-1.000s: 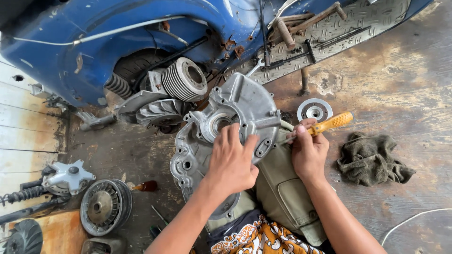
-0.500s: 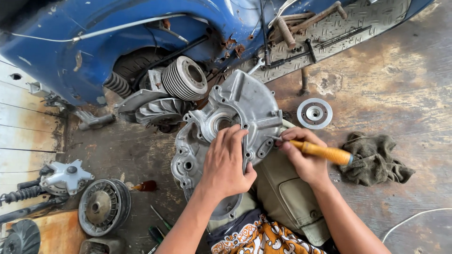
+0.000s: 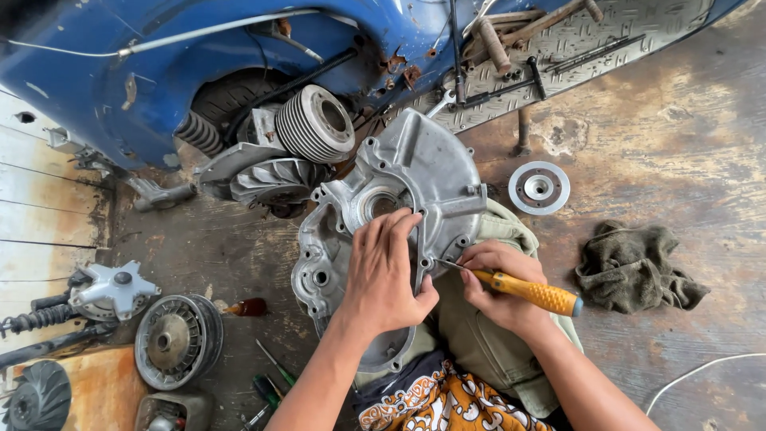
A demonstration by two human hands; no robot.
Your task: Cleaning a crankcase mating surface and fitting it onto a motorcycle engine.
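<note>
Engine cover point(image 3: 415, 179): a grey cast-metal housing, propped tilted on the person's lap above the concrete floor point(image 3: 678, 120), off the blue scooter body point(image 3: 120, 72) that lies behind it. The work is judged mid-way: the cover is already off the machine, with loose parts spread around it, while a fastener or seam at its lower right edge is being worked.

Left of the cover, on the floor: a small hub casting point(image 3: 112, 289), a finned round drum point(image 3: 177, 342) and a brown-handled tool point(image 3: 247, 306). Above-left of the cover: the ribbed cylinder point(image 3: 315, 121) and a fan wheel point(image 3: 275, 182).

On the cover: the left hand point(image 3: 383, 275) lies flat, fingers spread apart, pressing on its face and lower edge. Just right of it, the right hand point(image 3: 499, 287) has its fingers clamped on a yellow-handled screwdriver point(image 3: 523, 290), tip at the cover's rim.

Right of the cover: a round disc point(image 3: 538, 188) and a dark rag point(image 3: 634, 267).

No packages, labels or signs can be made out.
</note>
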